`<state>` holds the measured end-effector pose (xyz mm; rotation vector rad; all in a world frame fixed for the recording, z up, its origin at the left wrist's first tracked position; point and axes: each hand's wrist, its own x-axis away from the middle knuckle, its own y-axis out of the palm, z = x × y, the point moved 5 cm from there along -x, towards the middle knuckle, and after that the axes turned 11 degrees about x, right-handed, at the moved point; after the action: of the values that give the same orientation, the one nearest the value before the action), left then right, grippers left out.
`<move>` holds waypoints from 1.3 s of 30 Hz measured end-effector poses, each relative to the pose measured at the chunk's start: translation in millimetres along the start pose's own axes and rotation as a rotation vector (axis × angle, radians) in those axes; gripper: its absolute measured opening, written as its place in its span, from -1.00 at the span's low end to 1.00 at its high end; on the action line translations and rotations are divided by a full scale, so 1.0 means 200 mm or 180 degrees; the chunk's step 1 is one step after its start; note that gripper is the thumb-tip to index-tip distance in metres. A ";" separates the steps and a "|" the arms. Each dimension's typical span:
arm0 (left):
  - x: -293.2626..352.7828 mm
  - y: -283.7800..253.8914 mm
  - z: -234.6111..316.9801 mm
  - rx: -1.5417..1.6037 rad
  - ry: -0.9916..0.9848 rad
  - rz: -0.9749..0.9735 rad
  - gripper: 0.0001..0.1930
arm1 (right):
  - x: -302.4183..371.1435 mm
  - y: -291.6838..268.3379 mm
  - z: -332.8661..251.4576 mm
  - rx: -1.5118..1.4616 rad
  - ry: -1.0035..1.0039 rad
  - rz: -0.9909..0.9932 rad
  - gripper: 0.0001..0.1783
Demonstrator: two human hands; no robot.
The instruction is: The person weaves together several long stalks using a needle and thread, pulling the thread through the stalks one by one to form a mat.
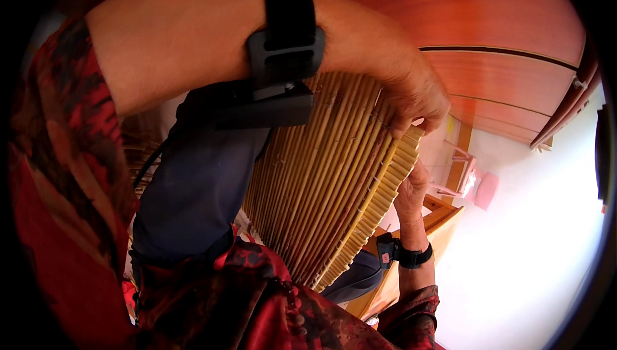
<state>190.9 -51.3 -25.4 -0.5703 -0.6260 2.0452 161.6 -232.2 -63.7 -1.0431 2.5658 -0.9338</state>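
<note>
A panel of many thin tan reed stalks laid side by side, a reed mat [321,163], stands tilted across my lap. Its right edge shows a row of cut stalk ends, bound with thread. My left arm reaches across the top, and the bent fingers of my left hand [418,96] pinch the mat's upper right corner. Just below, on the outer side of the same edge, my right hand [411,189] holds the mat, its fingertips partly hidden behind the stalk ends. Black straps with small devices circle both my forearms.
Dark blue trousers [193,189] show beneath the mat. A reddish wooden surface [482,16] fills the top. To the right are a pink chair [472,179], a wooden piece of furniture [443,218] and a bright white wall [508,253].
</note>
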 end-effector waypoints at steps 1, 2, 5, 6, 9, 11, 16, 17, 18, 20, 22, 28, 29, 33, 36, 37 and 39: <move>0.01 0.01 -0.01 0.0117 -0.0033 0.0031 -0.59 | 0.00 0.01 -0.01 0.0126 0.0027 -0.0002 -0.71; 0.02 0.03 -0.02 0.0234 -0.0068 0.0060 -0.61 | -0.01 0.01 0.00 0.0251 0.0053 -0.0004 -0.72; 0.08 0.03 0.01 -0.0065 -0.0125 0.0111 -0.65 | -0.01 0.02 -0.01 0.0468 0.0119 -0.0109 -0.76; 0.09 0.04 0.00 -0.0082 -0.0124 0.0094 -0.65 | -0.02 0.02 -0.01 0.0461 0.0111 -0.0086 -0.76; 0.13 0.07 0.01 -0.0135 0.0139 0.0308 -0.68 | -0.01 0.07 -0.05 0.0464 0.0096 -0.0120 -0.79; 0.17 0.08 0.02 -0.0223 0.0076 0.0448 -0.69 | 0.00 0.09 -0.07 0.0464 0.0236 -0.0178 -0.81; 0.27 0.07 0.06 -0.0322 -0.0040 0.0522 -0.72 | -0.07 0.16 -0.20 0.0635 -0.0116 -0.0127 -0.90; 0.28 0.08 0.06 -0.0417 -0.0027 0.0549 -0.72 | -0.06 0.17 -0.21 0.0721 -0.0194 -0.0154 -0.91; 0.30 0.09 0.05 -0.0413 -0.0021 0.0520 -0.72 | -0.05 0.18 -0.22 0.0705 -0.0179 -0.0134 -0.91; 0.33 0.11 0.05 -0.0428 0.0166 0.0690 -0.72 | -0.04 0.21 -0.23 0.0398 -0.0007 -0.0204 -0.92; 0.35 0.13 0.06 -0.0520 0.0258 0.0731 -0.72 | -0.04 0.22 -0.25 0.0447 -0.0037 -0.0187 -0.93; 0.38 0.11 0.10 -0.0484 0.0313 0.0813 -0.70 | -0.07 0.21 -0.32 0.0823 -0.0328 -0.0295 -0.94; 0.39 0.11 0.10 -0.0516 0.0357 0.0883 -0.69 | -0.07 0.22 -0.32 0.0699 -0.0196 -0.0367 -0.94; 0.39 0.11 0.10 -0.0567 0.0387 0.0831 -0.68 | -0.09 0.22 -0.34 0.0889 -0.0084 -0.0438 -0.86; 0.40 0.10 0.11 -0.0506 0.0292 0.0876 -0.67 | -0.11 0.22 -0.37 0.0904 -0.0228 -0.0513 -0.76; 0.41 0.10 0.12 -0.0524 0.0324 0.0876 -0.67 | -0.11 0.22 -0.36 0.0897 -0.0226 -0.0505 -0.76; 0.42 0.10 0.13 -0.0547 0.0337 0.0858 -0.67 | -0.10 0.24 -0.36 0.1055 -0.0361 -0.0531 -0.69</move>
<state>121.3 6.0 -31.7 -0.8994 -0.6963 2.2057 120.0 -157.6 -37.8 -1.1825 2.1613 -1.2501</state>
